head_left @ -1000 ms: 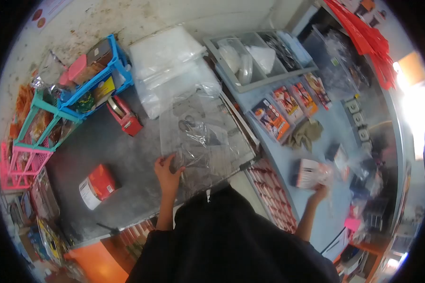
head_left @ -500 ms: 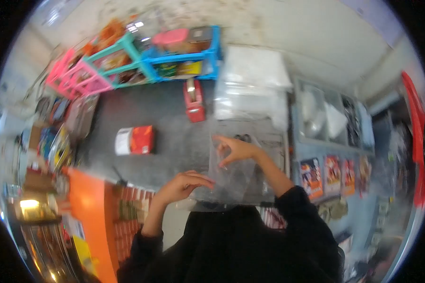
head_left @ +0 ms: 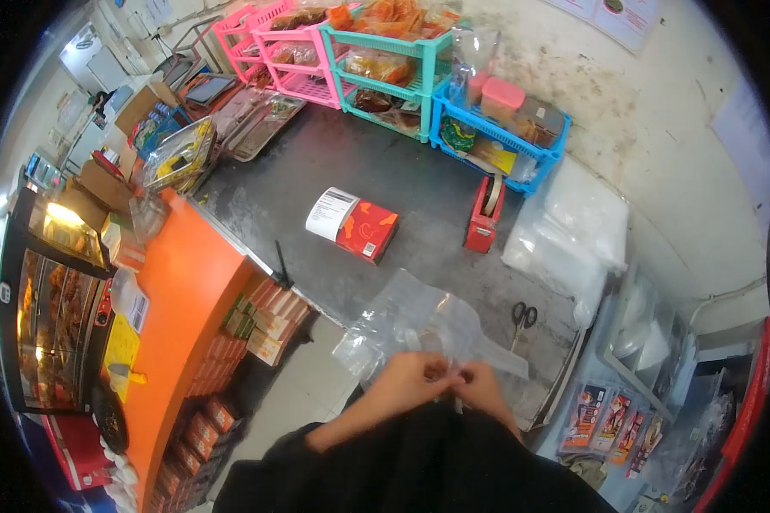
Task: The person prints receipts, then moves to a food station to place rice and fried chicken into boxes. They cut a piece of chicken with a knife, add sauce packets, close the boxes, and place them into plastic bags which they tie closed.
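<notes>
Left hand (head_left: 411, 376) and right hand (head_left: 481, 386) meet at the near edge of the desk (head_left: 385, 171). The fingers of both are closed, pinching the clear plastic bag (head_left: 419, 321), which lies over that edge. Scissors (head_left: 522, 318) lie just right of the bag. The red box (head_left: 355, 227) and tape dispenser (head_left: 485, 218) sit beyond it, well apart, bare desk between.

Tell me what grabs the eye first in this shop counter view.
At the bottom centre, the left hand and right hand meet on a clear plastic bag, pinching its edge. Behind them on the dark counter lie a red box with a white label and a red tape dispenser. Pink, teal and blue racks line the wall.
</notes>
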The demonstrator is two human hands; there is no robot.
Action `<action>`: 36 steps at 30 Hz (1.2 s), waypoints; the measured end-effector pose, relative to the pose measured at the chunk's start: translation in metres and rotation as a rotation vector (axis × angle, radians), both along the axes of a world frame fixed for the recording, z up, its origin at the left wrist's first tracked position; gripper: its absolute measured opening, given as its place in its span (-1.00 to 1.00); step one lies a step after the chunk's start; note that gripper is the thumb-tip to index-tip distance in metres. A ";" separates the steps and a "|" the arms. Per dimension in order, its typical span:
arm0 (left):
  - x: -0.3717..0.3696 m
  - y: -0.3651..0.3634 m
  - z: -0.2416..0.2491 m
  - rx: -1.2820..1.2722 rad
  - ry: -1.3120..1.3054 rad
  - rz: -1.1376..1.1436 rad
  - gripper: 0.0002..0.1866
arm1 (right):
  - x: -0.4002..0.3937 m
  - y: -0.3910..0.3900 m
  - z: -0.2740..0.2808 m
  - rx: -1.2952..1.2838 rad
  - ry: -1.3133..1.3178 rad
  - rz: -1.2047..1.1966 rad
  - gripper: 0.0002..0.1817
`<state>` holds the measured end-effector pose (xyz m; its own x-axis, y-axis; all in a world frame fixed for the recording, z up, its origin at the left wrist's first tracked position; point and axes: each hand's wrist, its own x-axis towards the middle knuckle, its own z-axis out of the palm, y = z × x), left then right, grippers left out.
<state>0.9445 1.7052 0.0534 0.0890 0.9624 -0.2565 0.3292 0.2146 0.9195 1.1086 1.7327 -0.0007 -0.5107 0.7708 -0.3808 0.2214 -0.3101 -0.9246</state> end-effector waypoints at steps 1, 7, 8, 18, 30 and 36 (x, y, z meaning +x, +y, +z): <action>-0.003 0.001 -0.002 -0.004 -0.007 0.001 -0.76 | -0.011 -0.008 -0.001 0.171 -0.200 -0.167 -0.85; -0.022 0.013 -0.046 -0.235 -0.722 0.238 -0.73 | -0.015 0.015 0.016 0.164 0.038 -0.143 -0.87; -0.028 0.018 -0.045 -0.364 -1.129 0.343 -0.73 | 0.000 0.021 0.016 0.443 -0.159 -0.143 -0.88; -0.083 0.064 -0.040 0.166 -0.334 0.095 -0.75 | 0.005 0.049 0.041 -0.164 0.519 -0.962 -0.91; -0.132 0.036 0.081 0.230 -0.664 0.428 -0.73 | 0.066 -0.018 0.153 0.205 0.937 -1.100 -0.72; -0.099 0.090 0.000 0.636 0.056 0.383 -0.93 | 0.076 0.011 0.108 0.296 0.371 -0.633 -0.66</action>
